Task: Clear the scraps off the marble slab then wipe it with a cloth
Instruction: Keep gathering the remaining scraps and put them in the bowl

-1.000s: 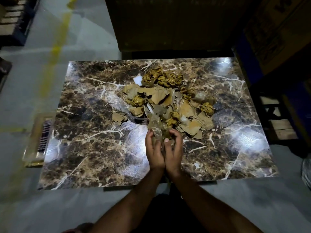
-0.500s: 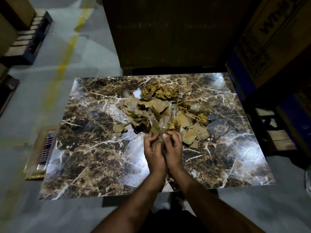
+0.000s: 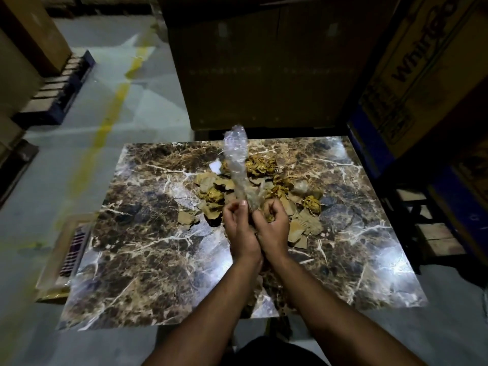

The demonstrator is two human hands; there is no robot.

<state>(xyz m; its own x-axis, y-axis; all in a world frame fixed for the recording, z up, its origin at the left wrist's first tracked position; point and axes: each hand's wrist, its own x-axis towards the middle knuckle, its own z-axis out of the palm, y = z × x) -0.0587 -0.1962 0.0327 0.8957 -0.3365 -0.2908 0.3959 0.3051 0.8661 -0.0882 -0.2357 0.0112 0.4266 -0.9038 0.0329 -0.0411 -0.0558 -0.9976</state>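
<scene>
A glossy brown marble slab [image 3: 148,249] lies in front of me. A heap of torn brown cardboard scraps [image 3: 303,228] and crumpled golden paper balls [image 3: 260,165] covers its middle. My left hand [image 3: 239,228] and my right hand [image 3: 273,225] are side by side over the near edge of the heap. Both grip the lower end of a long crumpled strip of clear plastic [image 3: 236,154], which stands up above the pile. A few brown scraps are also caught in my right hand. No cloth is in view.
Large cardboard boxes stand behind the slab [image 3: 264,62] and to the right [image 3: 422,75]. A flat framed panel [image 3: 66,257] lies on the floor at the slab's left edge. Wooden pallets [image 3: 55,88] sit far left, and a yellow floor line [image 3: 111,114] runs past them.
Both hands rose from the heap's near edge, pulling the clear plastic strip up out of the scraps until it stands upright. The camera tilted upward.
</scene>
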